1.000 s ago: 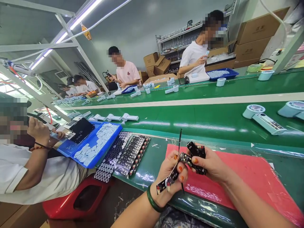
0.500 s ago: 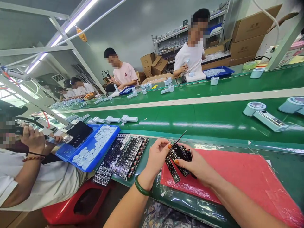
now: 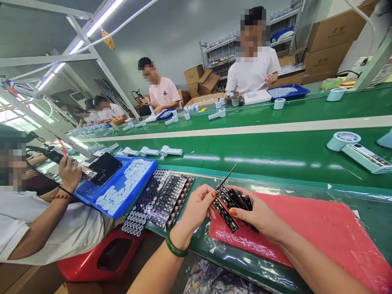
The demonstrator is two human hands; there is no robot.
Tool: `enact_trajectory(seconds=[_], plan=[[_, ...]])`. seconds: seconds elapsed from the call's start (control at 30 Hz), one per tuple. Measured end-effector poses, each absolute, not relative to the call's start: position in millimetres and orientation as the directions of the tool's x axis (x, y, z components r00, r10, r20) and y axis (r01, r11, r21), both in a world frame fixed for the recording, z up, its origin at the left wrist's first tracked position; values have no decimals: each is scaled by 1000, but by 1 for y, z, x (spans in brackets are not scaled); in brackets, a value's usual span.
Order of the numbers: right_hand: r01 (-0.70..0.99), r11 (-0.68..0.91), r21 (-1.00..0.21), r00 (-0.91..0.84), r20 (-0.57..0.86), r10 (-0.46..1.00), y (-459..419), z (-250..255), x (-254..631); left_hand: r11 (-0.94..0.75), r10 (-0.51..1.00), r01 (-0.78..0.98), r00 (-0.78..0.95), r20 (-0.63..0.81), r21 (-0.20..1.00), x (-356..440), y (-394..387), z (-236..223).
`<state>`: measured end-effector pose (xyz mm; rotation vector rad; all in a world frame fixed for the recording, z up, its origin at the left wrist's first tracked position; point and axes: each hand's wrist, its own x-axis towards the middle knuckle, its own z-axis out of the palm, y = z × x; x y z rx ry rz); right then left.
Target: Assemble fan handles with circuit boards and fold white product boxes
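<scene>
My right hand [image 3: 257, 212] is closed around a fanned bunch of narrow black circuit boards [image 3: 237, 198], its thumb across their faces. At the left end of the bunch, my left hand [image 3: 199, 206] pinches with thumb and forefinger. One circuit board [image 3: 226, 215] slants down from those fingertips, apart from the bunch at its lower end. A thin dark sliver [image 3: 226, 177] sticks up from the same pinch; whether it is a tool or a board seen edge-on, I cannot tell. Under both hands lies a red sheet [image 3: 306, 220] with a shiny wrap.
Left of my hands lie rows of circuit boards [image 3: 171, 200] and a black sheet of ring-shaped pieces [image 3: 134, 220]. Beyond is a blue tray [image 3: 114, 210] of pale discs. Light-blue device housings [image 3: 343, 141] rest on the green conveyor [image 3: 245, 147]. A co-worker [image 3: 55, 228] sits at left.
One circuit board now stands out further from the bunch, down to the right. My left hand stays at the boards' end. The co-worker at left has raised a hand-held tool differently.
</scene>
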<state>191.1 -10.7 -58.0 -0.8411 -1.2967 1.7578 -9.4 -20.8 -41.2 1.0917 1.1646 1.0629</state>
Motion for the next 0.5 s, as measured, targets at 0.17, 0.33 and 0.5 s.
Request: enact_trajectory(seconds=[0.17,0.33,0.5], plan=[[-169,-178,-969,-553,-56,831,-12,-56,198,230,967,-345,186,-175,910,-6,-31,-50],[-272,-262,-926,-635,-32,772,-6,-56,212,224,966,-615,242,-89,756,14,-38,-54],[-346,-341,-874,-710,6,704,-4,-63,221,295,938,-736,346,-36,610,41,-53,-44]])
